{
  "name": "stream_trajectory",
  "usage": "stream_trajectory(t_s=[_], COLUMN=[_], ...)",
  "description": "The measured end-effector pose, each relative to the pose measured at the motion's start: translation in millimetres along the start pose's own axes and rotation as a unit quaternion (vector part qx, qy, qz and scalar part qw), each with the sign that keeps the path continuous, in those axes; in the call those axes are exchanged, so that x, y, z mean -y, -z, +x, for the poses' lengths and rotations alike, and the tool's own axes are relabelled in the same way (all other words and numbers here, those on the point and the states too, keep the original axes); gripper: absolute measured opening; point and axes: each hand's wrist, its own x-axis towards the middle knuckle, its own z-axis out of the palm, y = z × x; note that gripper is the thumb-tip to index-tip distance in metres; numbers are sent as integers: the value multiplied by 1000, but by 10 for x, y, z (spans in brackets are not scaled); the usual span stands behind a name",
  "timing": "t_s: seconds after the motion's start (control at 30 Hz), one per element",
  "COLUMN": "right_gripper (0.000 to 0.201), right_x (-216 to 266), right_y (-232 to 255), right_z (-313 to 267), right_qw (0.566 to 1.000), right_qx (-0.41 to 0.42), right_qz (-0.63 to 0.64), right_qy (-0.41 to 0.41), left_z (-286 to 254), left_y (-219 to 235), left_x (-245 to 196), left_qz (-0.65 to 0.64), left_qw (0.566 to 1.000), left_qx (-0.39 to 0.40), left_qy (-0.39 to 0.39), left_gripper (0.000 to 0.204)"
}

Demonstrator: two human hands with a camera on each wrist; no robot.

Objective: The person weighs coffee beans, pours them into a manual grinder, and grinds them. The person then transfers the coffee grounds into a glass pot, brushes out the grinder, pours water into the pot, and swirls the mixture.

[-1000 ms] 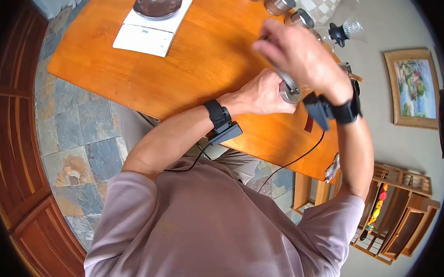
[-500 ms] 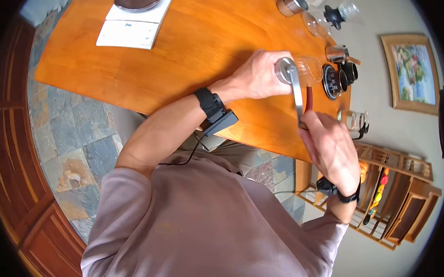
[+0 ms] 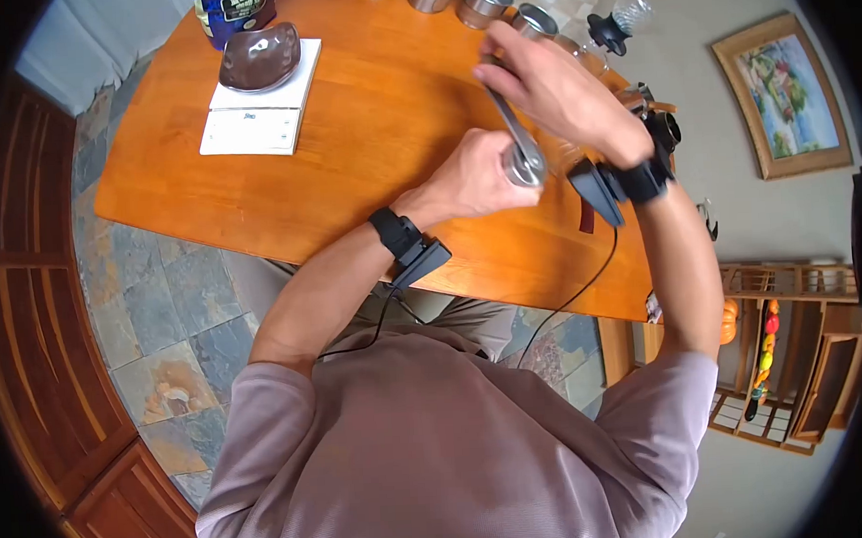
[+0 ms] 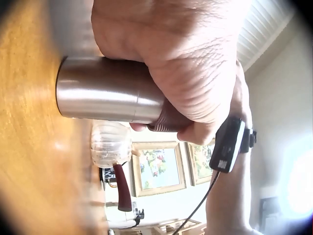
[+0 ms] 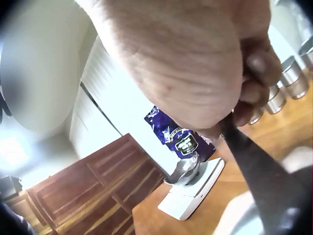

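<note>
A steel cylindrical hand grinder point(image 4: 105, 90) stands on the wooden table, seen sideways in the left wrist view. My left hand point(image 3: 470, 178) wraps round its upper part, fingers curled about the brown band point(image 4: 168, 119). On top, the metal crank point(image 3: 513, 126) points away from my body toward the table's far side. My right hand point(image 3: 562, 85) grips the crank's outer end, where the knob is hidden by the fingers; the right wrist view shows the fingers point(image 5: 254, 93) curled there, with the dark crank arm point(image 5: 259, 176) running off below.
A white scale point(image 3: 252, 130) with a brown dish point(image 3: 260, 57) lies at the far left, a blue bag point(image 3: 237, 10) behind it. Several steel cups point(image 3: 484, 1) line the far edge. A glass vessel with a red-brown handle point(image 4: 122, 188) stands right of the grinder, close to my right forearm.
My right hand has swung the crank from the near right side round to the far side. My left hand keeps its hold on the grinder. The head view has shifted, bringing the blue bag into sight.
</note>
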Motion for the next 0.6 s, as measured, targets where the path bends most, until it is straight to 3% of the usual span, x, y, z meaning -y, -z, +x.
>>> stream_trajectory(t_s=[0.07,0.23,0.3,0.33,0.4,0.47,0.57,0.6], right_gripper=[24,25,21,20,19,17,17,17], right_x=[-16,-384,-265,-115,77,118,-94,-205], right_y=[49,52,170,189,220,256,200,177], right_z=[-176,-533,-680,-757,-906,-1007,-1125,-1205], right_qw=[999,996,993,989,984,969,972,969], right_qx=[7,-1,-12,-29,-43,-55,-65,-39], right_qz=[9,-11,3,-30,-61,-5,3,-44], right_qy=[-48,-87,-118,-141,-164,-242,-225,-241], left_z=[-1,-57,-57,-76,-93,-95,-56,-53], left_y=[-155,-366,-308,-259,-344,-413,-437,-405], left_x=[-9,-27,-53,-192,-149,-122,-84,-94], left_qz=[-9,-53,-37,-70,-54,-52,-51,-44], left_qw=[999,998,997,993,992,990,988,994], left_qx=[18,43,74,86,76,75,74,34], left_qy=[-42,-13,-5,-39,-82,-104,-122,-98], left_gripper=[24,25,27,27,26,25,24,24])
